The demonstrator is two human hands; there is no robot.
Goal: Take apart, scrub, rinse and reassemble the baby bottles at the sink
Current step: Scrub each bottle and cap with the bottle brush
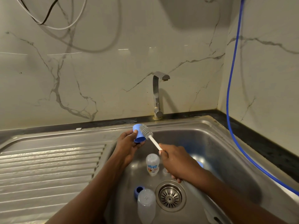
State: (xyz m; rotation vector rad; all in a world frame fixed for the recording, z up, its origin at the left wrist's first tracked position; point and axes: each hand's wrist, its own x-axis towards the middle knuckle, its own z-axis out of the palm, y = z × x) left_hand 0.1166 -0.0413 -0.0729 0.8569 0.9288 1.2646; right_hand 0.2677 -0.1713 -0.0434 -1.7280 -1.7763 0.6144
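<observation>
One bottle brush (152, 139) and one blue cap (138, 134) meet above the back-left corner of the sink (210, 143). The left hand (127, 145) grips the cap, thumb on its side and fingers curled beneath its open end. The right hand (177, 161) has its fingers closed round the brush's white handle, with the grey bristle head pressed against the cap's outer wall.

Two bottle bodies lie on the basin floor. The printed bottle (152, 164) lies between the two forearms. The plain bottle (146, 206) lies nearer the camera, just left of the single drain strainer (170, 197). One blue ring (138, 190) touches the plain bottle's far end. A second blue piece (200, 164) peeks out behind the right hand (too hidden to say which part it is).

One tap (157, 94) stands behind the basin, no water showing at its spout. One blue hose (233, 78) hangs down the right wall. One ribbed draining board (48, 162) lies to the left.
</observation>
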